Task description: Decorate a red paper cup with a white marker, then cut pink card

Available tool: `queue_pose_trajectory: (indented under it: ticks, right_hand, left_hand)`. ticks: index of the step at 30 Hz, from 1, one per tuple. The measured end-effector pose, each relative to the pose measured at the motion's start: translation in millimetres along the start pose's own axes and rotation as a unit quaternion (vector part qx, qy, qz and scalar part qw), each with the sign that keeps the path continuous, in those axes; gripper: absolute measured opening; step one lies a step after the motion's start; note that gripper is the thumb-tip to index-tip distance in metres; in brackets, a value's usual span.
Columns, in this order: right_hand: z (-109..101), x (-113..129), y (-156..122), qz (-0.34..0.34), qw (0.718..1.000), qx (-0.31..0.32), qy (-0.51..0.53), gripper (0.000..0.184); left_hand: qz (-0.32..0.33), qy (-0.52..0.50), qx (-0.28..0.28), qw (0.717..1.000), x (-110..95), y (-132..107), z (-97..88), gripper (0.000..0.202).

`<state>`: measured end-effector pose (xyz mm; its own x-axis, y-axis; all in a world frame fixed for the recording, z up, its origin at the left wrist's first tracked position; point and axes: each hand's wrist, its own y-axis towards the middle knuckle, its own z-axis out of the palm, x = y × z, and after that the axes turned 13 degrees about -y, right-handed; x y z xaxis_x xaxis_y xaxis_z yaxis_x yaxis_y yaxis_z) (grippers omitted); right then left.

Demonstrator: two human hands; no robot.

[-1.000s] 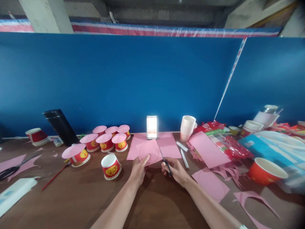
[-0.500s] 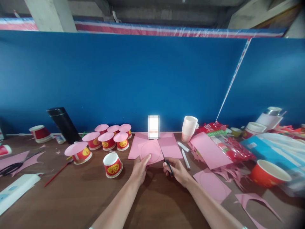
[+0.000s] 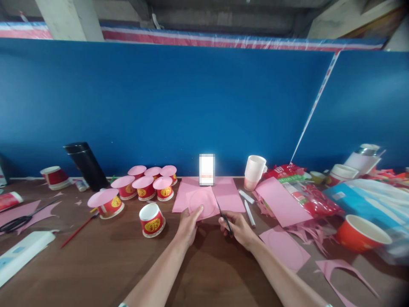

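My left hand (image 3: 188, 222) pinches a pink sheet of paper (image 3: 204, 201) at its lower edge, thumb on top. A circle is drawn on this sheet. In my right hand (image 3: 238, 229) is a pair of black-handled scissors (image 3: 227, 222), with the fingers closed round the handles. The scissors' blades lie along the right edge of the sheet, beside the drawn line; whether they are parted I cannot tell. Larger pink paper (image 3: 231, 192) lies flat behind. An upturned red paper cup (image 3: 151, 219) stands left of my left hand.
Several upturned red cups topped with pink discs (image 3: 143, 185) stand at the left, near a black flask (image 3: 86, 166). White stacked cups (image 3: 254, 172), a red plastic bag (image 3: 319, 200), pink scraps (image 3: 347, 273) and an orange bowl (image 3: 362, 234) are at the right. A second pair of scissors (image 3: 14, 224) lies far left.
The whole view has shifted very slightly. Both hands, the sheet and the scissors keep nearly the same places.
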<state>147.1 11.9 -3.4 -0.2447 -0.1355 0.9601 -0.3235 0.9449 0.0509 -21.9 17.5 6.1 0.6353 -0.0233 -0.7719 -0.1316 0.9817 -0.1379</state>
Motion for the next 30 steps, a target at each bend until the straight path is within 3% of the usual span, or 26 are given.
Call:
queue_pose_trajectory:
  ticks: [5,12,17,19,24,30]
  right_hand:
    - [0,1,1,0.009,1.000,-0.007,0.004,0.032]
    - [-1,2,4,0.003,0.999,-0.032,0.024,0.037]
    - [1,0,5,0.007,0.999,-0.042,0.029,0.038]
    - [1,-1,5,0.002,0.999,-0.037,0.028,0.036]
    - [2,-1,4,0.018,0.999,-0.027,0.017,0.038]
    - [2,-1,4,0.019,0.999,-0.027,0.003,0.038]
  left_hand:
    - [-0.007,-0.063,-0.009,0.998,2,2,-2.1,0.033]
    - [-0.080,-0.184,0.078,0.977,2,1,-4.6,0.028]
    - [-0.058,-0.139,0.115,0.982,4,-5,1.2,0.019]
    - [-0.046,-0.099,0.099,0.989,6,-5,2.9,0.020]
    - [-0.043,-0.046,-0.012,0.998,13,1,1.8,0.028]
    - [-0.049,0.009,-0.044,0.998,16,3,-0.1,0.030]
